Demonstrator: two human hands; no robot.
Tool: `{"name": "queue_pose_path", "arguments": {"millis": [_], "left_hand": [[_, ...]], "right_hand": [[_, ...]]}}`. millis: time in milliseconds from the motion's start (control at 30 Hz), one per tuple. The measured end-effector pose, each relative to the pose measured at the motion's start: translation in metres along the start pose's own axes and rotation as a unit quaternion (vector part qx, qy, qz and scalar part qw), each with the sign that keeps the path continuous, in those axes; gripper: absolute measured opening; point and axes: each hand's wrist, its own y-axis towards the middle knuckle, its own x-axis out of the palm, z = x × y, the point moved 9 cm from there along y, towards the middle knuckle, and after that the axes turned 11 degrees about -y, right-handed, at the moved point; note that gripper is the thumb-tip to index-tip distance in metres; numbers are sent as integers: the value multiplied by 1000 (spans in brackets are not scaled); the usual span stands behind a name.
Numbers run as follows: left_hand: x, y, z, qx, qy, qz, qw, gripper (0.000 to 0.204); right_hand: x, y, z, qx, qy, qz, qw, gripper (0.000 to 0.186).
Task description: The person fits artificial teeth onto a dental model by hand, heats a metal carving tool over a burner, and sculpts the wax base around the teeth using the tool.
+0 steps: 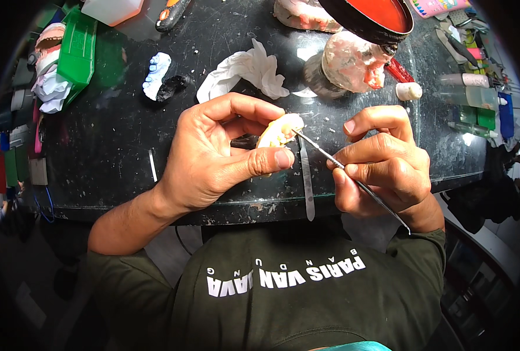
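A pale yellow dental cast point(276, 132) with tooth shapes is pinched between the thumb and fingers of my left hand point(216, 149), held up over the bench's near edge. My right hand point(386, 164) grips a thin metal dental carver point(362, 184) like a pen. The carver's upper tip meets the cast at its right side, and its lower end points down past my palm. Below the cast, a flat metal scalpel handle point(307, 187) lies on the bench, its lower end over the edge. My left palm and curled fingers hide part of the cast.
Crumpled white tissue point(245, 70) lies beyond my hands, beside a blue-white tooth model point(156, 76). A pan of red wax point(383, 14) stands at the back right near a wax-smeared lump point(353, 61). A green box point(78, 55) sits far left, bottles point(467, 96) far right.
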Motion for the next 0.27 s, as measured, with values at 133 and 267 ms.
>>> {"name": "queue_pose_path", "arguments": {"millis": [133, 267], "left_hand": [[-1, -1, 0, 2, 1, -2, 1000, 51], [-1, 0, -1, 1, -8, 0, 1000, 51]], "right_hand": [[1, 0, 0, -1, 4, 1, 1000, 21], [0, -1, 2, 0, -1, 2, 1000, 20]]}}
